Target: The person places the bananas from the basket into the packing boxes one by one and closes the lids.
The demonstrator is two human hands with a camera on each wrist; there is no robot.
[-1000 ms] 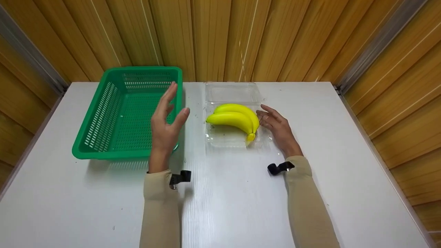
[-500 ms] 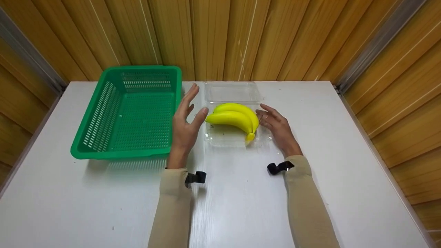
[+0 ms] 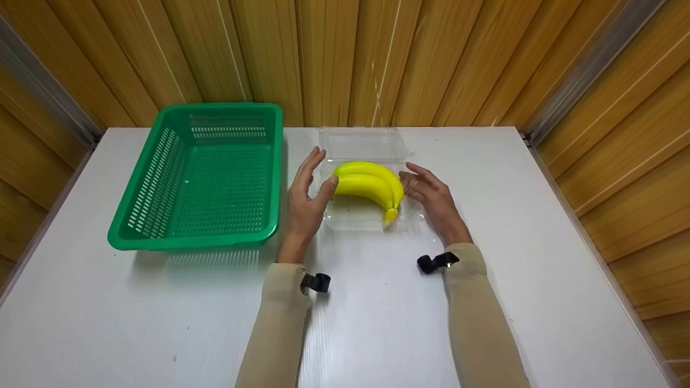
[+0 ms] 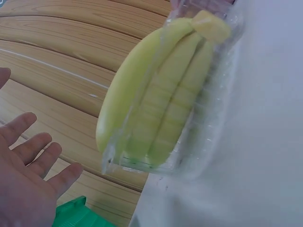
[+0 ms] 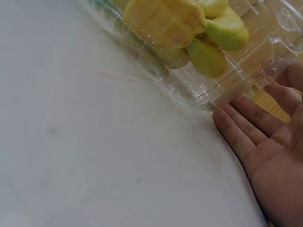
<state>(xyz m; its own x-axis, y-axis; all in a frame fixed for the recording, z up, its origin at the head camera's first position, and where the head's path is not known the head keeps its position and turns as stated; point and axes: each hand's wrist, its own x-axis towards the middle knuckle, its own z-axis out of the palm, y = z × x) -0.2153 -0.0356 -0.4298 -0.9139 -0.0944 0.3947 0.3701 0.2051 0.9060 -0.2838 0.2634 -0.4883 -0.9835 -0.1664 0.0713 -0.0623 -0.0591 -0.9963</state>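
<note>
Left hand (image 3: 305,211) and right hand (image 3: 439,207), both loose and free, are on 2 sides of a clear box (image 3: 353,221) in the head view. The bananas (image 3: 366,184) lie in it, and its lid (image 3: 361,145) lies behind them. A green basket (image 3: 114,230) sits to the left on the white table (image 3: 377,328). In the left wrist view, the fingers (image 4: 67,178) are spread out, apart from the box. In the right wrist view, the fingertips (image 5: 222,117) look like they touch the box's side.
</note>
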